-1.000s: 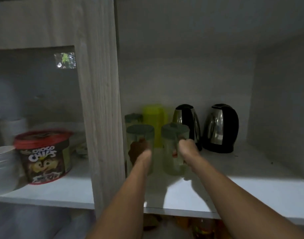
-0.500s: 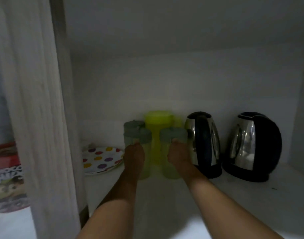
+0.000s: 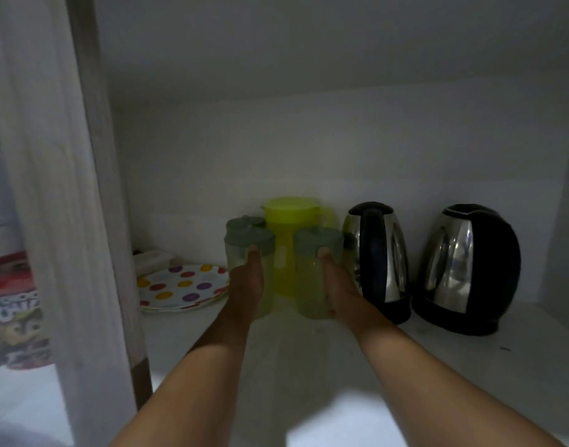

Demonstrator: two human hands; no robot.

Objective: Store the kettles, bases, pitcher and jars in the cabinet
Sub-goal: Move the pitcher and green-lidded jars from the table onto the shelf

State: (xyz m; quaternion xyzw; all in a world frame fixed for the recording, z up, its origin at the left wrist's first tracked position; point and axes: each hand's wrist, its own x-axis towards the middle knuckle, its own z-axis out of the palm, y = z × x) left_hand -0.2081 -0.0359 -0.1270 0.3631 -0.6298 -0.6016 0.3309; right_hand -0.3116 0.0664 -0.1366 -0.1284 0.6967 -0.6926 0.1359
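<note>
Two clear jars with grey-green lids stand deep on the white shelf [image 3: 309, 366] of the cabinet, each with a hand wrapped around it. The left hand [image 3: 246, 280] closes on the left jar [image 3: 249, 250], its thumb pressed against the rim of the lid; the right hand [image 3: 336, 285] closes on the right jar [image 3: 315, 253] in the same way. Both jars are upright, and their bases seem to rest on the shelf, though the dim light makes that hard to confirm.

Taking the yellow-green pitcher [image 3: 291, 230] as the landmark: it stands upright directly behind the gap between the two held jars, against the back wall. The left jar is in front of it and to its left, the right jar in front and to its right. A third jar [image 3: 244, 222], only its lid showing, sits just left of the pitcher, behind the left jar.

To the right of the pitcher, just beside the right jar, stands a steel and black kettle [image 3: 378, 262] on its base. Further right of the pitcher, apart from the first, stands a second kettle [image 3: 467, 269], also on a black base.

To the left of the pitcher, a spotted plate [image 3: 183, 285] lies flat near the wooden divider [image 3: 92, 221]. Beyond that divider, far left of the pitcher, part of a cereal tub [image 3: 13, 317] shows.
</note>
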